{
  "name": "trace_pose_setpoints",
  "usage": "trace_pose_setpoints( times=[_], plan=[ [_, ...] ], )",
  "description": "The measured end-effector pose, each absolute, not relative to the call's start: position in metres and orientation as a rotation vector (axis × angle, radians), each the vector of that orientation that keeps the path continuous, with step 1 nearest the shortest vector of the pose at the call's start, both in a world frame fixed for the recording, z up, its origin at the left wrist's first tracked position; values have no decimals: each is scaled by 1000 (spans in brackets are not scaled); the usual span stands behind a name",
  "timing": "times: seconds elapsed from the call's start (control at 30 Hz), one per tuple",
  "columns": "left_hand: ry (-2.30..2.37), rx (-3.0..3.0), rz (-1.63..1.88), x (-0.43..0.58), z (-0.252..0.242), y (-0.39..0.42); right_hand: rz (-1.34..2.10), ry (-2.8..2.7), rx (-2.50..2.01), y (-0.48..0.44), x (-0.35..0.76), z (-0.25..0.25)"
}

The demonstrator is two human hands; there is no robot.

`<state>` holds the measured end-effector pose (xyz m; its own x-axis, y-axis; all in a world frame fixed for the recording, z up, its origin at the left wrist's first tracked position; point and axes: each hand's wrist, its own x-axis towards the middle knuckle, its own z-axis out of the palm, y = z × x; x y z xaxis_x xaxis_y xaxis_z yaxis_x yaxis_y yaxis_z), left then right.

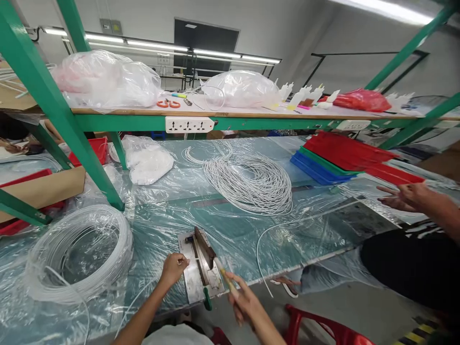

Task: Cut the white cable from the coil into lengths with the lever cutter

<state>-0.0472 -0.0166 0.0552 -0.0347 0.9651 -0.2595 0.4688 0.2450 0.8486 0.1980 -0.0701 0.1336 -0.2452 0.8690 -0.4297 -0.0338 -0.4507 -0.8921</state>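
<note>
On the bench lies a small metal lever cutter [197, 268] with a dark hinged blade raised at an angle. My right hand [244, 299] is wrapped round the cutter's pale handle [230, 282], near the bench's front edge. Just left of the blade, my left hand [174, 268] is closed in a pinch on a thin white cable, whose small tip [179, 262] shows at the fingers. More of this white cable [138, 297] passes by my left forearm. A green knob [207, 299] sticks out at the cutter's near end.
A plastic-wrapped coil [77, 254] lies at left, a loose white coil [251, 184] behind the cutter. Red, green and blue trays [323, 158] stack at back right. A green-framed shelf [143, 122] spans the bench. A co-worker's hand [409, 197] is at right, above a red stool [323, 328].
</note>
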Motion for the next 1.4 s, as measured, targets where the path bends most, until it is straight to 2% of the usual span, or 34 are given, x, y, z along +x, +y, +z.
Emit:
trace_pose_setpoints(
  times=[0.1,0.2,0.33,0.5,0.67,0.73,0.8,0.83,0.87,0.93,1.0,1.07,1.2,1.27,1.4],
  plan=[
    [1595,1410,782,-66,95,-19,1936,-975,-1075,-15,181,190],
    [1377,1287,829,-82,145,-25,1950,-972,-952,55,149,216],
    [1209,1007,837,-99,201,-40,1802,-1094,-1170,145,97,217],
    [1139,734,1043,-114,222,-54,1669,-1187,-1292,197,49,205],
    [1219,552,1463,-127,226,-52,1617,-1313,-1228,136,47,194],
    [1244,481,1631,-129,229,-45,1889,-1488,-1068,85,54,185],
    [1244,436,1755,-126,233,-35,2406,-1684,-672,30,60,176],
    [1234,429,1798,-122,235,-29,2550,-1712,-520,4,62,173],
    [1219,428,1830,-117,236,-23,2642,-1729,-403,-19,64,172],
    [1182,441,1854,-101,238,-12,2587,-1716,-436,-53,67,178],
    [1144,496,1776,-81,236,-6,2419,-1625,-596,-69,74,189],
    [1106,610,1540,-59,227,-11,2206,-1418,-752,-64,89,202],
    [856,941,686,-28,187,-49,1838,-1001,-912,-11,152,220],
    [790,1063,371,-28,163,-72,1700,-864,-1019,25,198,222],
    [954,993,217,-62,134,-103,1441,-687,-1302,82,297,216]
  ],
)
